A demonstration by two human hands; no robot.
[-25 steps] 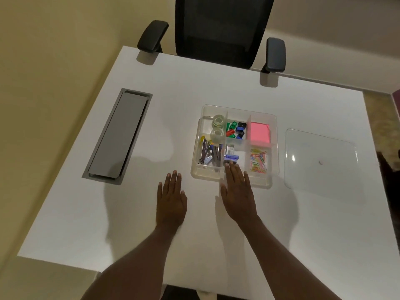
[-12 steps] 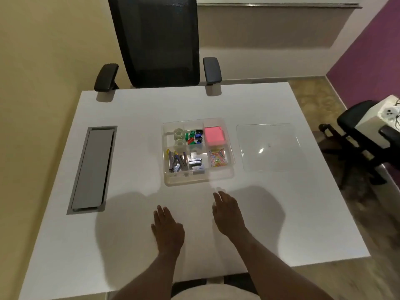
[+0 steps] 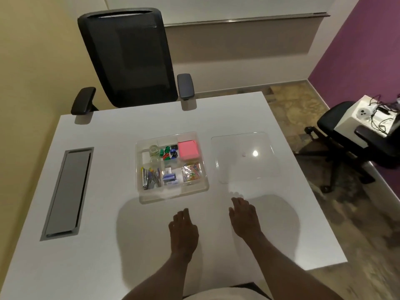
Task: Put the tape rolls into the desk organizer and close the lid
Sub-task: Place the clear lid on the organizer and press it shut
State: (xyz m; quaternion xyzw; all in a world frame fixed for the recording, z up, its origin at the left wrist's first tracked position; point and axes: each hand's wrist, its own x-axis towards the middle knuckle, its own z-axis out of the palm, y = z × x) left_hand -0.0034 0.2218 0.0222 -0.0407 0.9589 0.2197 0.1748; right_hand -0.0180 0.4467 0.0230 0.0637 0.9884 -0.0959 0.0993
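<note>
A clear plastic desk organizer (image 3: 205, 169) sits open in the middle of the white table. Two clear tape rolls (image 3: 154, 150) lie in its back-left compartment, one behind the other. Its clear lid (image 3: 244, 167) lies flat on the table to the organizer's right. My left hand (image 3: 184, 230) rests palm down on the table in front of the organizer, holding nothing. Slightly right of it, my right hand (image 3: 245, 217) also lies flat and empty, just in front of the lid's near edge.
Pink sticky notes (image 3: 187, 150), coloured binder clips (image 3: 170, 151), pens (image 3: 150, 174), staples (image 3: 170, 177) and paper clips (image 3: 191, 171) fill the other compartments. A grey cable hatch (image 3: 68, 191) is set into the table at left. Black chairs stand behind (image 3: 132, 59) and at right (image 3: 342, 126).
Both hands have drawn back from the organizer toward the near edge of the table. The camera has pulled back and tilted up, so more of the room shows.
</note>
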